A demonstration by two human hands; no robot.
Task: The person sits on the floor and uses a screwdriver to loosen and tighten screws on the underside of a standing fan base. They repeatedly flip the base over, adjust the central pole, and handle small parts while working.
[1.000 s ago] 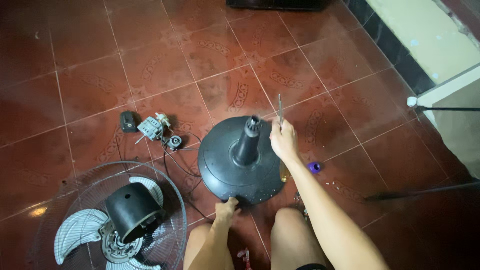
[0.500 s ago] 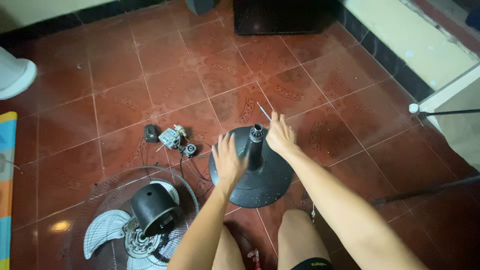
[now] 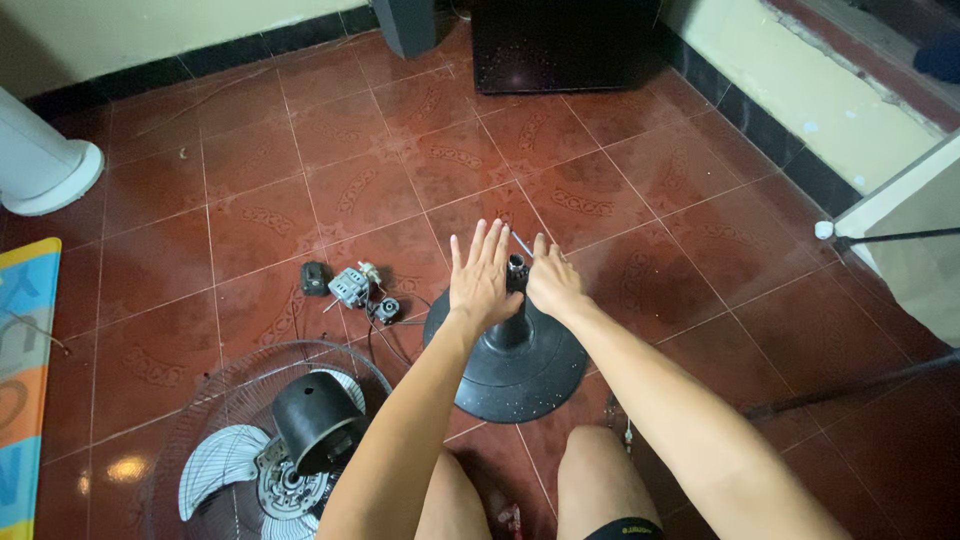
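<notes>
A round black fan base (image 3: 517,370) with a short upright post (image 3: 516,272) stands on the red tile floor in front of my knees. My left hand (image 3: 480,278) is flat, fingers spread and pointing up, right beside the post's top on its left. My right hand (image 3: 552,281) is closed around a thin metal tool (image 3: 522,243) whose tip sticks out above the post. Left of the base lie a small electric motor (image 3: 350,285), a little black block (image 3: 315,278) and a small round part (image 3: 386,311) with wires.
A wire fan guard (image 3: 190,440) holding a black motor housing (image 3: 312,420) and pale blades (image 3: 215,470) lies at lower left. A white column foot (image 3: 45,170), a coloured mat (image 3: 25,380), a dark cabinet (image 3: 560,45) and a thin stand (image 3: 890,238) ring the floor.
My left hand rose from the base's near rim to the post's top and opened flat. The view tilted up, showing more floor and the far wall.
</notes>
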